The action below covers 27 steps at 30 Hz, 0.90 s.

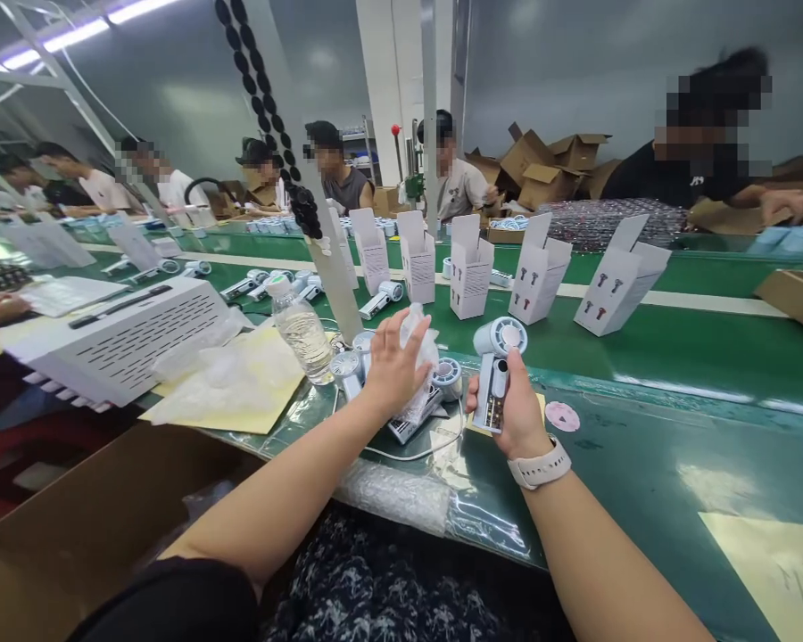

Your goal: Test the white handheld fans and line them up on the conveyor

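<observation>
My right hand [518, 401] is wrapped round a light-blue handheld fan [500, 339], held upright with its round head at the top. Yellowish parts show low on its dark front panel. My left hand [394, 364] is at a crumpled clear plastic bag [426, 352], its fingers partly spread and the bag standing up beside the thumb. Beneath the bag lie more light-blue fans, one with its round head [448, 374] to the right and another fan [346, 367] to the left. A white cable [434, 453] loops round them on the green bench.
Open white boxes [472, 276] stand in a row on the green conveyor [682, 357]. A clear bottle [301, 334], plastic bags [220, 379] and a white slotted case [147, 339] are at left. A metal post [327, 267] rises ahead. Several people work across the line.
</observation>
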Motion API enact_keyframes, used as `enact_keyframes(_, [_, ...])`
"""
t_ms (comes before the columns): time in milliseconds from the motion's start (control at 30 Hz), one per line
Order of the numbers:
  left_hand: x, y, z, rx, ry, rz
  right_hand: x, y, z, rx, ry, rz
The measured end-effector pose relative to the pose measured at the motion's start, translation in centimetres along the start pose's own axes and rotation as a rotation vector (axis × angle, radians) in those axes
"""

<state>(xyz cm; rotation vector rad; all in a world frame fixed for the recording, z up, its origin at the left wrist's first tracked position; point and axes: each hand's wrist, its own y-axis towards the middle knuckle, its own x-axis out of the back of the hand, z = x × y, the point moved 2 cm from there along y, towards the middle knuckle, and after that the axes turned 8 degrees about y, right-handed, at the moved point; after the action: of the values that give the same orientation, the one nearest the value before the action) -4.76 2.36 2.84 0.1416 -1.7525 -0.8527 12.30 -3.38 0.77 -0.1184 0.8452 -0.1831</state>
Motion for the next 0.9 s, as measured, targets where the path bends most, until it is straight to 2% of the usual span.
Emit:
enact_keyframes(67, [1.0,-0.5,-0.5,-0.084,0.037,0.066,0.0,0.0,-0.2,-0.005,-0.010,0.014])
enact_keyframes(200, [3.2,-2.3,-0.4,-0.252,-0.080,0.475,-0.1,-0.2,-0.5,-0.010,-0.042,0.039])
enact_keyframes(267, [4.0,-3.0,0.3,-0.227,-0.147,0.610,-0.2,-0.3,-0.5,-0.019,-0.050,0.057])
enact_keyframes(333, [4.5,-3.4,1.2,-0.130,-0.192,0.700,-0.4,-0.6,-0.5,-0.030,-0.056,0.074])
enact_keyframes(433, [5.0,-3.0,2.1,-0.027,-0.205,0.686,-0.8,-1.0,-0.6,-0.032,-0.087,0.091])
enact_keyframes(633, [5.8,-1.5,1.8,-0.010,-0.144,0.529,-0.8,-0.8,-0.8,-0.013,-0.113,0.062])
enact_keyframes(800, [5.2,-1.0,2.0,0.248,-0.081,0.429,-0.4,-0.4,-0.9,-0.002,-0.100,0.068])
enact_keyframes(900, [4.7,-1.0,2.5,0.285,-0.086,0.424,-0.5,-0.5,-1.0,-0.010,-0.116,0.076])
